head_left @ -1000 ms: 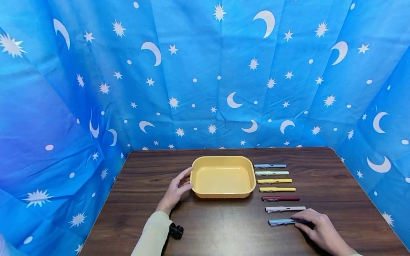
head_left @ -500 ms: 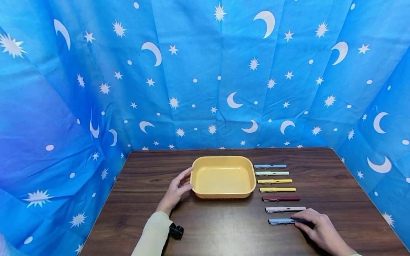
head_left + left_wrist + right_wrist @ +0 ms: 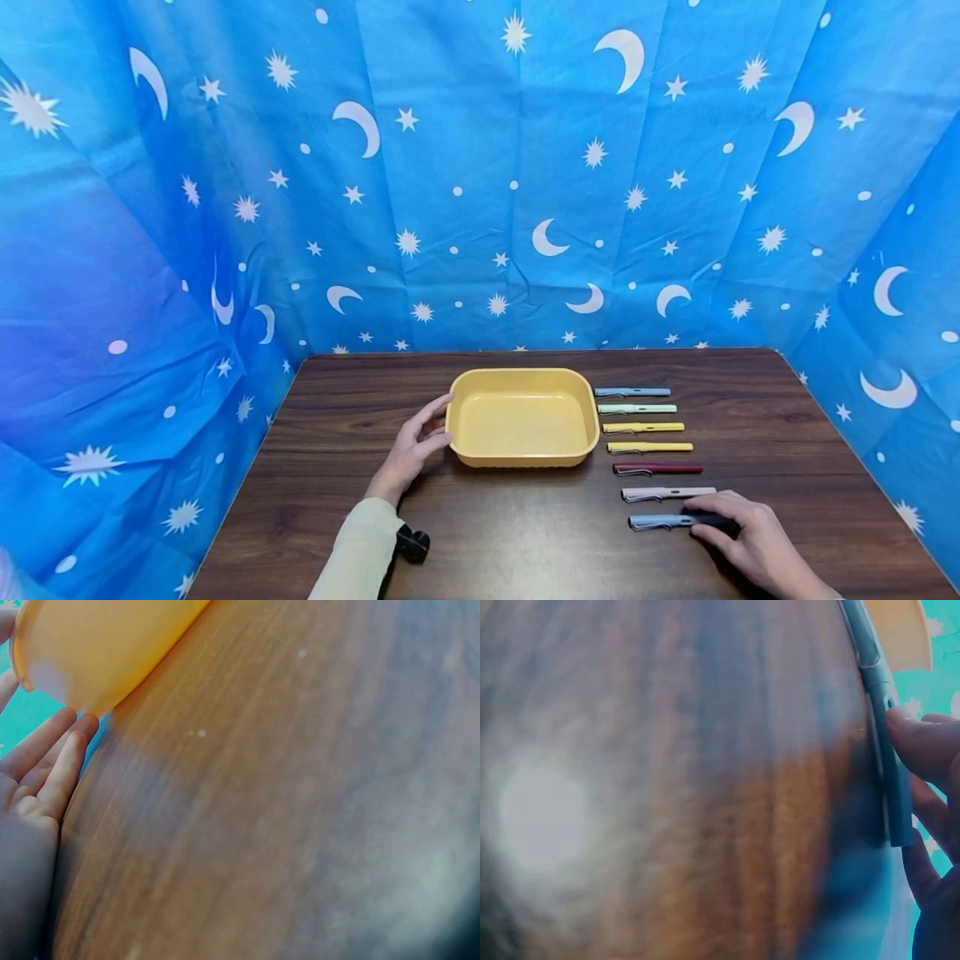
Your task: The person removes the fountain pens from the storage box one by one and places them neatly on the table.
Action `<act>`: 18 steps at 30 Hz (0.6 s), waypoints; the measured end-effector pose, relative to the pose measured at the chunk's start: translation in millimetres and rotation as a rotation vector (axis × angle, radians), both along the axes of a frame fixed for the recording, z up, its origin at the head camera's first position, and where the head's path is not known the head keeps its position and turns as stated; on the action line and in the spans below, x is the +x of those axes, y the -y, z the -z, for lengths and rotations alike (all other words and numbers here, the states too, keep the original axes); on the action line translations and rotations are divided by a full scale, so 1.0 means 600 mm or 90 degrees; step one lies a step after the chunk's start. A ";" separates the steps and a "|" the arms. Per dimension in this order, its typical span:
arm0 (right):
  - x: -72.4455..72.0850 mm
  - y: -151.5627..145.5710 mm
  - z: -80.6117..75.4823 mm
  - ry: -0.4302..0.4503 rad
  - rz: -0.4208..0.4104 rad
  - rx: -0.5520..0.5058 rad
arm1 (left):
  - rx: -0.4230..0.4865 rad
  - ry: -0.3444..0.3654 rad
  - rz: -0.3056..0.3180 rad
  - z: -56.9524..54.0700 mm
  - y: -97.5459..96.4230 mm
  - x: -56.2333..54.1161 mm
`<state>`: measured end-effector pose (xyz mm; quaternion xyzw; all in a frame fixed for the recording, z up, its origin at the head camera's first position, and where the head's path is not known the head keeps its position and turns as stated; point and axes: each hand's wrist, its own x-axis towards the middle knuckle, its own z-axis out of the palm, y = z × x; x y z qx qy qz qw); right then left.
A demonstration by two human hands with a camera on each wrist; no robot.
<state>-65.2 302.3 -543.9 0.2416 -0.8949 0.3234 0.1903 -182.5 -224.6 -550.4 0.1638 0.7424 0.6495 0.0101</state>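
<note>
A yellow rectangular dish (image 3: 525, 421) stands on the wooden table. My left hand (image 3: 408, 450) holds its left end, with thumb and forefinger at the rim. In the left wrist view other fingers (image 3: 56, 776) lie against the dish's outer wall. My right hand (image 3: 753, 537) pinches the right end of the nearest pen (image 3: 660, 521), blue with a metal clip, lying on the table. The fingers cover part of its darker end. Beyond it lie a whitish pen (image 3: 667, 493), a dark red pen (image 3: 660, 469) and more pens, roughly parallel.
Two yellow pens (image 3: 648, 447), a pale green pen (image 3: 637, 408) and a blue-grey pen (image 3: 632, 392) line the dish's right side, the rearmost close to its rim. A blue curtain (image 3: 480, 208) with moons and stars surrounds the table (image 3: 510, 542) at back and sides.
</note>
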 end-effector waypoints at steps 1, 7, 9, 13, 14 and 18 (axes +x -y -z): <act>0.000 0.002 -0.003 0.005 0.003 -0.007 | 0.000 -0.001 0.001 0.000 0.000 0.000; -0.005 0.019 -0.029 0.057 0.044 -0.043 | -0.001 -0.002 -0.004 0.003 0.001 -0.001; -0.008 0.026 -0.039 0.076 0.060 -0.050 | -0.005 0.000 -0.007 0.004 0.001 0.000; -0.016 0.040 -0.060 0.111 0.088 -0.063 | -0.007 0.000 -0.011 0.004 -0.001 0.003; -0.018 0.043 -0.065 0.115 0.094 -0.064 | -0.004 -0.003 -0.010 0.005 -0.001 0.003; -0.031 0.053 -0.080 0.122 0.114 -0.049 | 0.013 -0.020 -0.010 0.009 -0.002 0.002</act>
